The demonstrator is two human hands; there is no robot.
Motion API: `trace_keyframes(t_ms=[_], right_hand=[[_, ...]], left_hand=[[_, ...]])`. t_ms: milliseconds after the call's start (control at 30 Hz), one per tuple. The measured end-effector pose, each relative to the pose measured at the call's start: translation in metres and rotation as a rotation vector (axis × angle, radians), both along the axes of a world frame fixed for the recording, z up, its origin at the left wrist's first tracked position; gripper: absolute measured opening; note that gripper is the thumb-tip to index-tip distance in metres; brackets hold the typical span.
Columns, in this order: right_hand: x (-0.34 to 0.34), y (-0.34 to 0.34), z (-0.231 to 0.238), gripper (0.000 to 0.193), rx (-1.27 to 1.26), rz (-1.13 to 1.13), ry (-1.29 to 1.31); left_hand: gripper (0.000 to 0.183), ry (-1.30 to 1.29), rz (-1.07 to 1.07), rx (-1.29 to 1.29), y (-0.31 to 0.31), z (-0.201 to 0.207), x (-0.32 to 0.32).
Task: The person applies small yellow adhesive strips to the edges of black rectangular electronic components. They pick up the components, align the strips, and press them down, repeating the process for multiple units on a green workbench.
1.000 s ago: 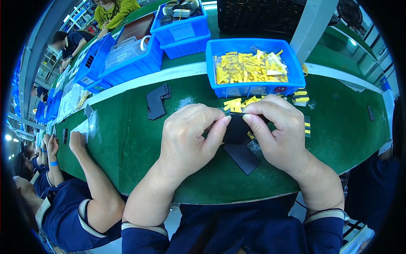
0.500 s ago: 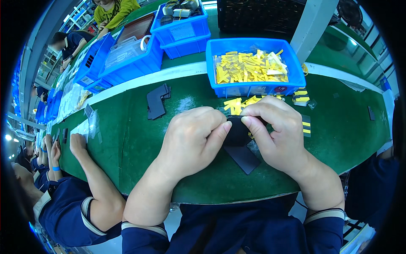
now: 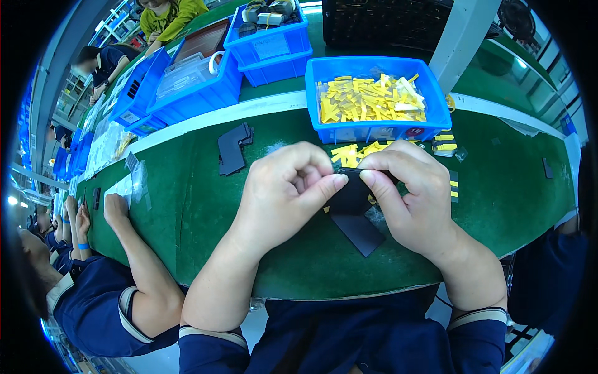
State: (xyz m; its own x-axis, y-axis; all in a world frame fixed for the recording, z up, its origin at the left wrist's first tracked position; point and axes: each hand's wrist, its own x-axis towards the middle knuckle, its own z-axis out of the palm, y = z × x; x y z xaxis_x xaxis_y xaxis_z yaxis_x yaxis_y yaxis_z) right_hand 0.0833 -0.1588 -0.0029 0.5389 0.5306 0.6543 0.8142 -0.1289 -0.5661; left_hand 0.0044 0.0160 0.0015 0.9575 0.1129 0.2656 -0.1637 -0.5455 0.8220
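My left hand (image 3: 283, 190) and my right hand (image 3: 414, 193) meet over the green table (image 3: 199, 206), both pinching a small black flat part (image 3: 350, 194) held between thumbs and forefingers. Another black flat piece (image 3: 361, 234) lies on the table just below the hands. Loose yellow strips (image 3: 355, 153) lie right behind my fingers. Behind those stands a blue bin (image 3: 374, 103) full of yellow strips.
A stack of black flat pieces (image 3: 232, 148) lies to the left on the table. More blue bins (image 3: 199, 78) stand at the back left. A co-worker's forearm (image 3: 134, 249) rests on the table edge at the left. Small yellow-striped pieces (image 3: 443, 143) lie at the right.
My hands have shifted slightly left and closed tighter around the black part; the thumbs now press together on its top edge.
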Motion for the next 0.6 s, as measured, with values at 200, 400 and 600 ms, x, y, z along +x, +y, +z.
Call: trace_keyframes(t_ms=[200,400,600], right_hand=[[0.002,-0.002,0.004,0.005,-0.004,0.006,0.032],[0.002,-0.002,0.003,0.005,0.004,0.008,0.024],[0.002,0.0,0.002,0.004,0.009,-0.005,0.023]], left_hand=[[0.008,-0.004,-0.047,-0.301,0.005,-0.002,0.001],[0.01,-0.236,0.01,0.087,-0.001,0.001,0.002],[0.014,-0.384,0.094,0.222,-0.008,-0.003,0.001]])
